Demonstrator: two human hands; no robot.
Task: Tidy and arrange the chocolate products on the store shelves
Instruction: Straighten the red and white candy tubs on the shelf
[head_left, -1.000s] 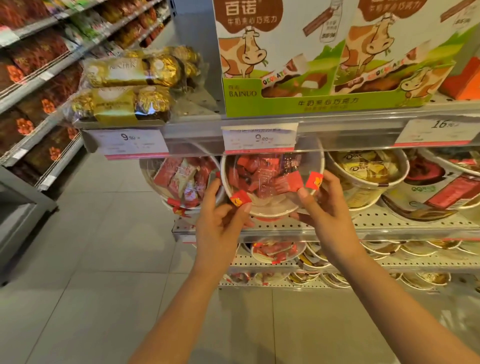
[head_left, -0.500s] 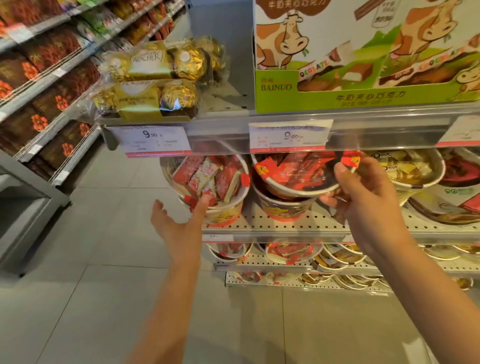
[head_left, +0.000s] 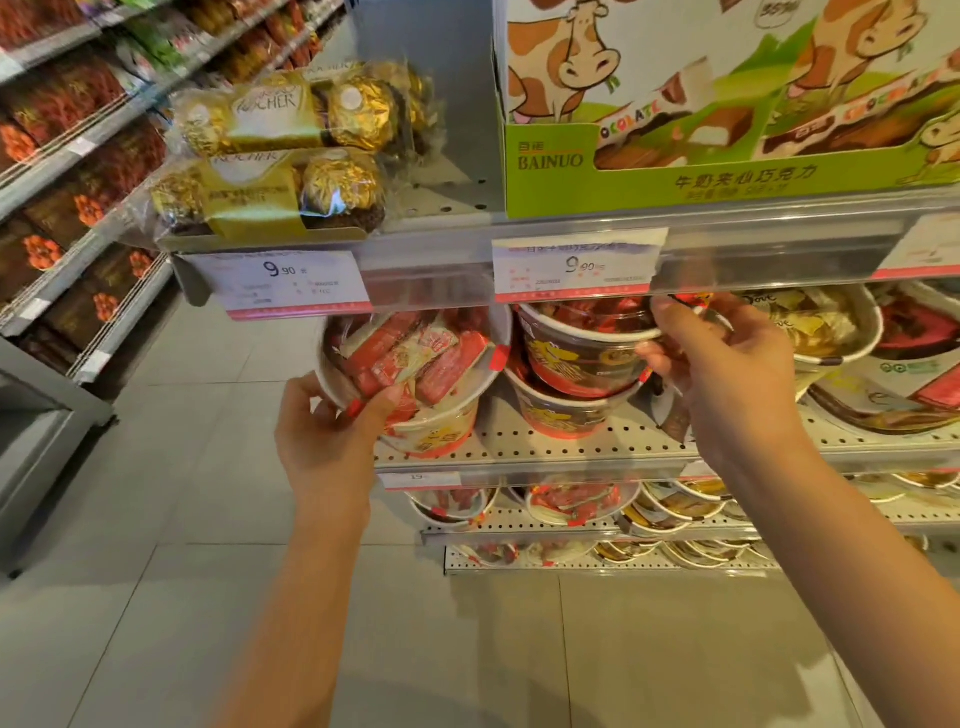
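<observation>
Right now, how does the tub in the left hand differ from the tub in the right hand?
The left tub is tipped forward, so its clear lid and the red wrapped sweets inside show; the right tub sits upright, showing its dark printed side. The left hand grips the left tub's lower rim; the right hand holds the right tub at its side. The right tub is stacked on another tub. Both are round tubs with red-wrapped chocolates.
</observation>
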